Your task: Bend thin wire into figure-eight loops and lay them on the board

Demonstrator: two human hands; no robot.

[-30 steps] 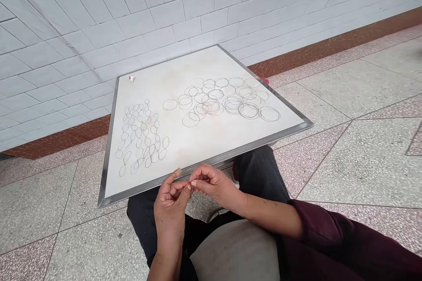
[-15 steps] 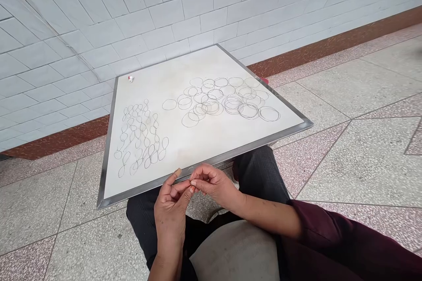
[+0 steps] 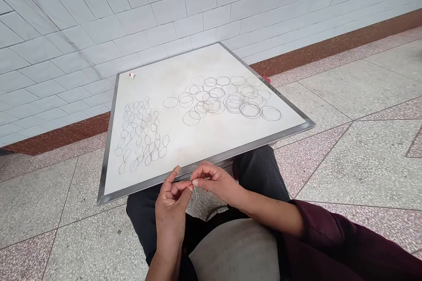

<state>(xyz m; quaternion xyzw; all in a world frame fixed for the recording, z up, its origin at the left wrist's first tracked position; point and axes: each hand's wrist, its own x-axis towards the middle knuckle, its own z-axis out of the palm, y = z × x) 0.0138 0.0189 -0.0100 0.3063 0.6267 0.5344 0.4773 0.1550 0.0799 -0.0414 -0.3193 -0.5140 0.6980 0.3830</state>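
Note:
Over my lap, just below the near edge of the table, my left hand [image 3: 171, 206] and my right hand [image 3: 219, 184] meet fingertip to fingertip. Both pinch a thin wire loop [image 3: 195, 193]; its fine strands show above and below the fingers, while the pinched part is hidden. One raised left finger has a tan covering on its tip. On the white tabletop [image 3: 198, 145], at left, lie rows of wire pieces twisted into figure-eights [image 3: 153, 153]. Farther right, many round wire rings [image 3: 249, 109] lie spread and overlapping.
A grey metal rim [image 3: 263, 140] borders the table, whose far side stands against a white tiled wall [image 3: 184, 9]. Near the far left corner sits a small red and white object [image 3: 132, 76]. My knees are under the near edge, above a speckled floor [image 3: 89, 237].
Wire strands now show more clearly above and below my fingertips, which have shifted only slightly. The view has moved a little; the wires on the table look unchanged.

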